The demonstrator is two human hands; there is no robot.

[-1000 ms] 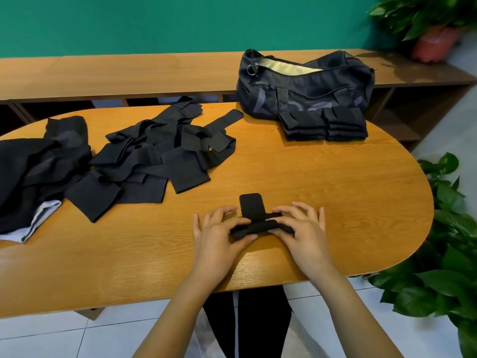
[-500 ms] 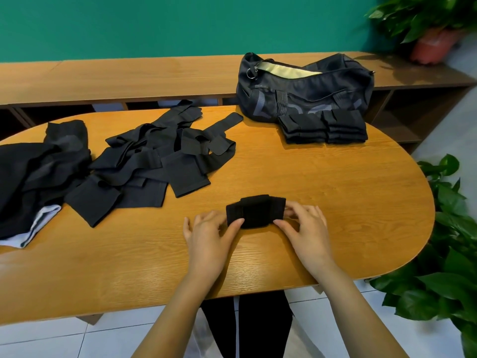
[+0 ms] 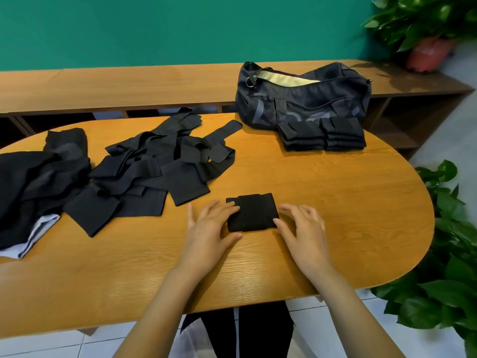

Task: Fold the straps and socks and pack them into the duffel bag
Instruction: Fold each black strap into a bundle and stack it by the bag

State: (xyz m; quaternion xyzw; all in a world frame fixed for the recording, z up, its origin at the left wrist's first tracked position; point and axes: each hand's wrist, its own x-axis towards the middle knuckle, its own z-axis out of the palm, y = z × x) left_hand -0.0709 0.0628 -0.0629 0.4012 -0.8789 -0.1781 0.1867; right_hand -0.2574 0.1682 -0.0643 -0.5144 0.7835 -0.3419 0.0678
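1. The folded strap is lying flat on the surface toward 6 o'clock, between both hands. The left hand is resting straight fingers on its 9 o'clock edge. The right hand is touching its 4 o'clock corner with the thumb. Neither is gripping.
2. The layers may be springing open once that pressure is lifting, since no fastening is showing.
3. A loose pinch may be letting it unroll on the way to the folded stack at 1 o'clock, before the duffel bag.
4. The bag's inside is staying hidden. The dark heap at 9 o'clock is running off-frame, so socks are proving indistinguishable from straps.
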